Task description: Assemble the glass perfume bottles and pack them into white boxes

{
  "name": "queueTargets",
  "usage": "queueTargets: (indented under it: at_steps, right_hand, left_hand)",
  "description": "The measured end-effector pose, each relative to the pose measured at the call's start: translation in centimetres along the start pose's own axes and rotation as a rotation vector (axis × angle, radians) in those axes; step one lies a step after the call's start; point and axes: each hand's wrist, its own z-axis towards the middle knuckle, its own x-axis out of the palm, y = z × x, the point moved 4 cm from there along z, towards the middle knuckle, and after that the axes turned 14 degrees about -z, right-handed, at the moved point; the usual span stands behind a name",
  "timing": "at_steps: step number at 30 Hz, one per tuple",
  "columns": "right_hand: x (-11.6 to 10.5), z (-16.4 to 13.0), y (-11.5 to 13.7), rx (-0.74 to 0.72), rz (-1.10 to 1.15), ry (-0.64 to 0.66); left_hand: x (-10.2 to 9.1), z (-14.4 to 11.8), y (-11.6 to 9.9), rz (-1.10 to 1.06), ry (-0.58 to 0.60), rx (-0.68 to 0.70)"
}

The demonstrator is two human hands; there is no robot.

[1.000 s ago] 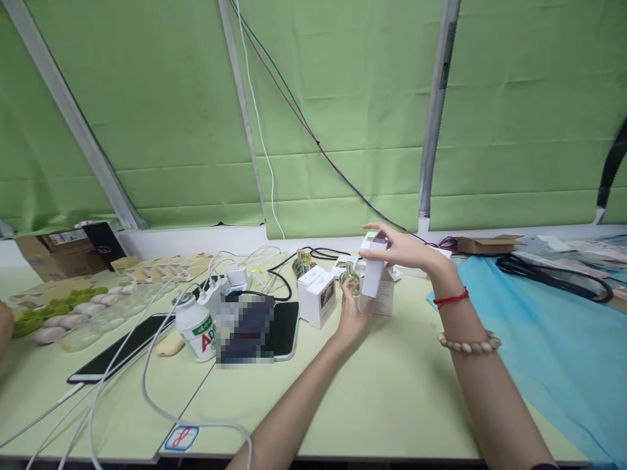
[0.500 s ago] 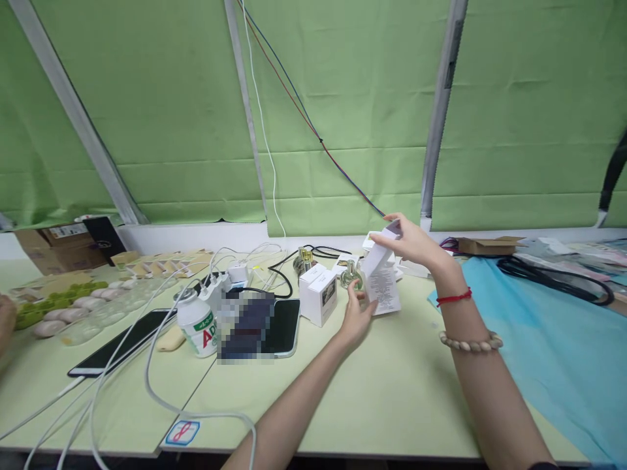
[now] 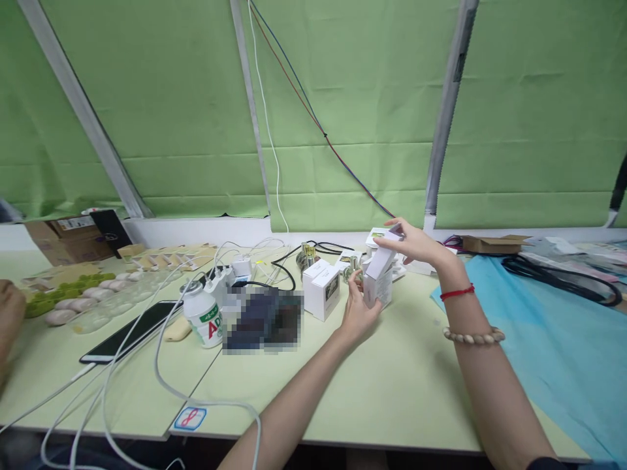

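A small white cardboard box (image 3: 377,285) with fine print stands tilted on the table, its upper flap raised. My left hand (image 3: 360,314) grips it low down, thumb on the near face and fingers round the left side. At its top, my right hand (image 3: 416,245) pinches the flap between thumb and fingers. A glass bottle with a gold-toned cap (image 3: 353,264) stands just left of the box, partly behind my left fingers. A closed white box with a dark picture (image 3: 322,290) is further left, and another small bottle (image 3: 307,253) stands behind it.
White cables (image 3: 159,372) cross the left side near a phone (image 3: 130,333), a white drink bottle (image 3: 202,313) and a power strip (image 3: 219,282). Egg trays (image 3: 105,294) lie far left, near another person's hand (image 3: 10,313). Blue sheeting (image 3: 529,333) covers the right side.
The box, which showed a broad, flat printed side, now looks squared up and narrower. My right hand stays at its top. The view has shifted slightly, so the table objects appear further right.
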Motion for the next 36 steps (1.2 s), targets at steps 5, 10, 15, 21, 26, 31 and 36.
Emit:
queueTargets:
  at_steps: [5, 10, 15, 21, 26, 31, 36]
  right_hand:
    - [0.0, -0.1, -0.1, 0.0, 0.006, -0.019]
    - [0.5, 0.2, 0.0, -0.017, 0.042, 0.003]
    - [0.9, 0.5, 0.2, -0.036, 0.095, 0.044]
    - [1.1, 0.6, 0.7, -0.093, 0.234, 0.048]
    - [1.3, 0.4, 1.0, -0.142, 0.217, 0.072]
    - [1.2, 0.9, 0.4, -0.113, 0.1, -0.06]
    - [1.4, 1.5, 0.3, -0.135, -0.079, -0.202]
  left_hand:
    - [-0.4, -0.3, -0.6, 0.125, -0.034, 0.044]
    - [-0.6, -0.2, -1.7, 0.243, -0.036, 0.056]
    - [-0.7, 0.2, -1.7, 0.359, -0.01, -0.007]
    - [-0.9, 0.4, -1.3, 0.345, -0.038, 0.007]
    - [-1.0, 0.3, -1.2, 0.295, -0.034, 0.028]
    - [-0.9, 0.3, -1.3, 0.363, -0.043, 0.088]
    - [-0.2, 0.1, -1.0, 0.511, 0.036, 0.13]
